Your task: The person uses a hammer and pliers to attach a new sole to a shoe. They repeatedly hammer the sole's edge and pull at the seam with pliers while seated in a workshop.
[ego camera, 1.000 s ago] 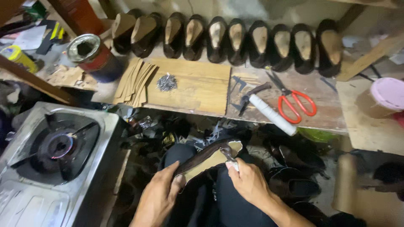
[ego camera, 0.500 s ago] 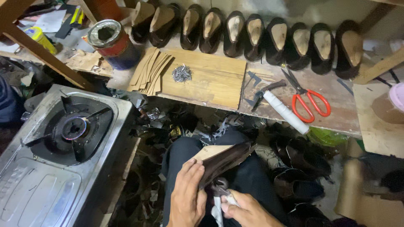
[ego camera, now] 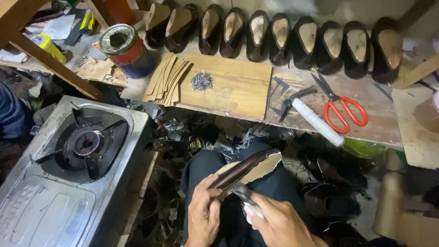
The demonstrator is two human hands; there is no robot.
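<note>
The lower edge cuts off both wrists, so the left hand (ego camera: 202, 218) and right hand (ego camera: 279, 224) show only in part. The right hand covers most of a white-handled tool (ego camera: 250, 208), whose kind cannot be told. The gas stove (ego camera: 68, 178) runs off the bottom left. The pink object (ego camera: 436, 99) on the worktop (ego camera: 379, 123) is cropped at the right.

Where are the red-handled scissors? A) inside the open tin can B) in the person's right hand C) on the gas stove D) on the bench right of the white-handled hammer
D: the red-handled scissors lie flat on the wooden bench, just right of the white-handled hammer, below the row of dark shoes.
</note>
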